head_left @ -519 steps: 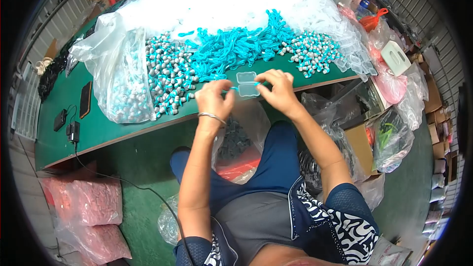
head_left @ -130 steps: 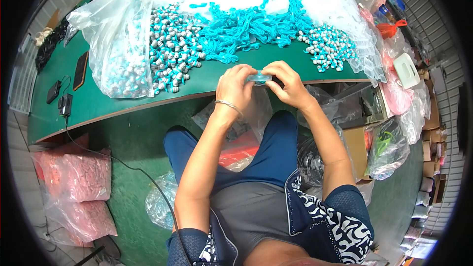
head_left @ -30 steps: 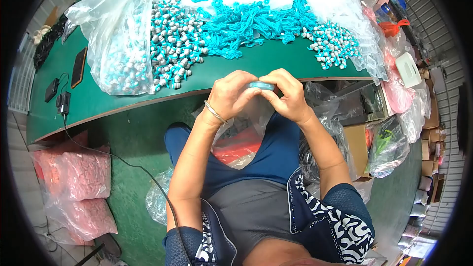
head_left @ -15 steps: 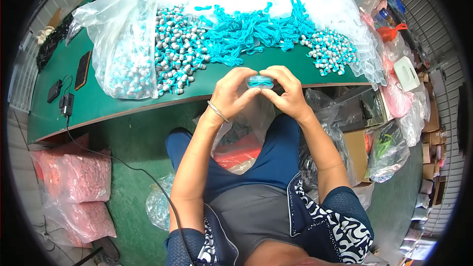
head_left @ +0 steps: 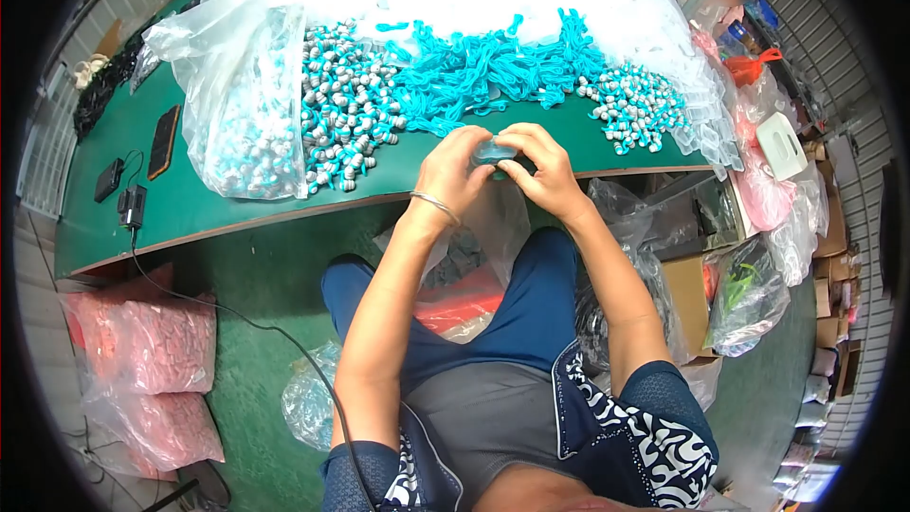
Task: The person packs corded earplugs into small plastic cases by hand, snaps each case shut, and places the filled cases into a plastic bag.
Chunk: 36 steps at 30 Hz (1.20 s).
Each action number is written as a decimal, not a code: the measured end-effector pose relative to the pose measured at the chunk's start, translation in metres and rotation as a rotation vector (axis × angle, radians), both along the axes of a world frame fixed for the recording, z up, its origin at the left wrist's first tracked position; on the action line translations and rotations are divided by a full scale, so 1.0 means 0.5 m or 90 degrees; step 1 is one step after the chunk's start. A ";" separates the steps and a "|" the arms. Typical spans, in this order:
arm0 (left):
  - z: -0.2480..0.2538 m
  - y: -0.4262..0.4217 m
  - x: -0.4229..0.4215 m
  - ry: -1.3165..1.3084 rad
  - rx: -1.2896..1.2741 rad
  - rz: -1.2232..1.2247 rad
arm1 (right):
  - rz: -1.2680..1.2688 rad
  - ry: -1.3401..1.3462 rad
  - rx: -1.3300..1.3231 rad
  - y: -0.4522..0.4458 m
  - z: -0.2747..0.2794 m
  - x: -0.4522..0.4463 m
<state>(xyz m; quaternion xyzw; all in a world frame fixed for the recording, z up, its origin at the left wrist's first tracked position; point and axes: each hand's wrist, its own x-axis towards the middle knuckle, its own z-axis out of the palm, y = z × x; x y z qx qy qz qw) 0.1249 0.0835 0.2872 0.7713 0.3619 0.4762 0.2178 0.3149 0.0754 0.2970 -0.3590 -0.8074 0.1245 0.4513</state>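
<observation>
The left hand (head_left: 451,175) and the right hand (head_left: 545,175) are pinching a small clear case (head_left: 492,153) from opposite sides, holding it just off the near side of the teal cord pile (head_left: 493,66). Only fingers and thumbs are gripping, so uneven pressure could be sending it slipping; fingers are hiding whether it is fully closed.

Beyond the grip, a long green-topped worktable (head_left: 583,137); below, a green floor (head_left: 265,275); well left of the grip, pale ribbed wall panels (head_left: 112,5); far to its right, grey corrugated cladding (head_left: 813,24).
</observation>
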 end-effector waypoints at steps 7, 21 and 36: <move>-0.012 -0.003 0.008 0.020 -0.009 0.052 | -0.031 -0.067 0.016 -0.001 -0.003 0.001; -0.008 -0.025 -0.003 0.107 0.063 0.071 | -0.246 -0.063 0.253 0.072 0.161 -0.047; -0.013 -0.039 -0.004 0.105 0.110 0.083 | -0.258 -0.097 0.140 0.122 0.043 -0.064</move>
